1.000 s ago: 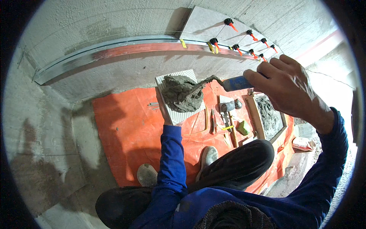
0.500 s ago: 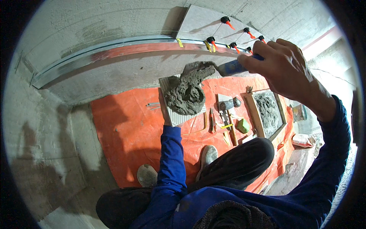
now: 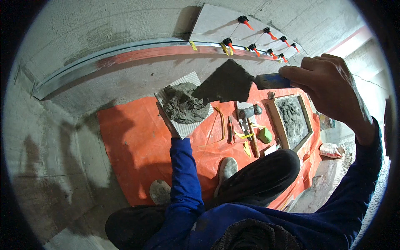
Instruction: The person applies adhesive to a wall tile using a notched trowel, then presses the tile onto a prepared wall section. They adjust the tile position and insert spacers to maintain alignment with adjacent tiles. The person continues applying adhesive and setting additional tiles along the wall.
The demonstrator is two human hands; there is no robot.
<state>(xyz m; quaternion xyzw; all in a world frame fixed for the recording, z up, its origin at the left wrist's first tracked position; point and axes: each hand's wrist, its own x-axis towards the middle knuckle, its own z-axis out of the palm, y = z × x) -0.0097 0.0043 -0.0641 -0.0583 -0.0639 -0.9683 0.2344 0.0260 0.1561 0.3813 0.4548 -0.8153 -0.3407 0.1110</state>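
Gripping the blue handle [image 3: 271,81] of a trowel, the right hand [image 3: 329,83] is closed around it, with the mortar-coated blade [image 3: 228,83] extending toward the person's left. The left hand [image 3: 169,126] supports a ridged white tile [image 3: 192,78] from beneath, its fingers mostly hidden, so how far they curl cannot be told. A mound of grey mortar [image 3: 183,106] lies on the tile; the blade's tip overlaps the mound in this view, contact being uncertain. Below, an orange sheet [image 3: 137,158] covers part of the floor and bears a utility knife [image 3: 231,131], a mallet [image 3: 246,113], a green block [image 3: 265,136] and, toward the right, a wood-framed tray [image 3: 278,123] of mortar. Beyond the hands, a long metal bar [image 3: 137,55] runs along the wall, beneath a grey tile [image 3: 221,26] fitted with black-and-red clips [image 3: 245,21].
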